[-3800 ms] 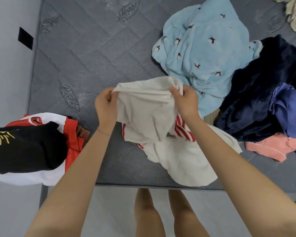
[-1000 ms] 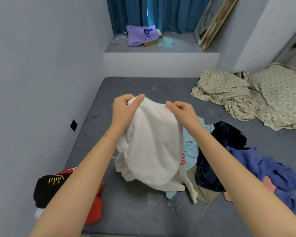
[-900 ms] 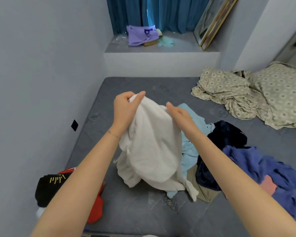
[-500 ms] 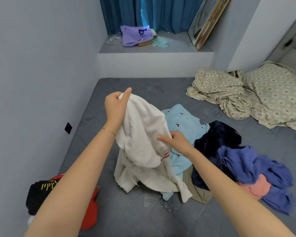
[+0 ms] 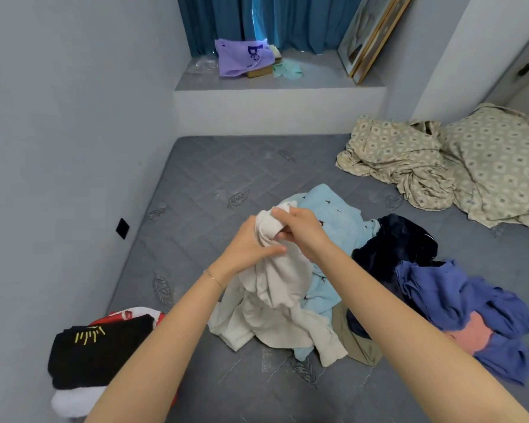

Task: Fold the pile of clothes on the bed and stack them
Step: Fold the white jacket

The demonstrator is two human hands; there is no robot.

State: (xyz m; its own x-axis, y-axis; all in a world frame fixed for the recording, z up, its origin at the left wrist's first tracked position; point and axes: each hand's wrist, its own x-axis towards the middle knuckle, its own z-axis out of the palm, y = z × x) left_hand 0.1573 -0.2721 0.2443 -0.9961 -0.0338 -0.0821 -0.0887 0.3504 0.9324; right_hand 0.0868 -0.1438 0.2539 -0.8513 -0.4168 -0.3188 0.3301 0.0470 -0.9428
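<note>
My left grip and right grip both clutch the bunched top of the white garment, which hangs toward the near edge of the bed.

Cream garment bunched, top raised, tail pooled beside the loose heap; black-topped folded stack near left.

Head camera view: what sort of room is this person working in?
Probably a bedroom: a bare grey quilted mattress against the wall, rumpled patterned bedding on its far right corner, and blue curtains behind a ledge.
</note>
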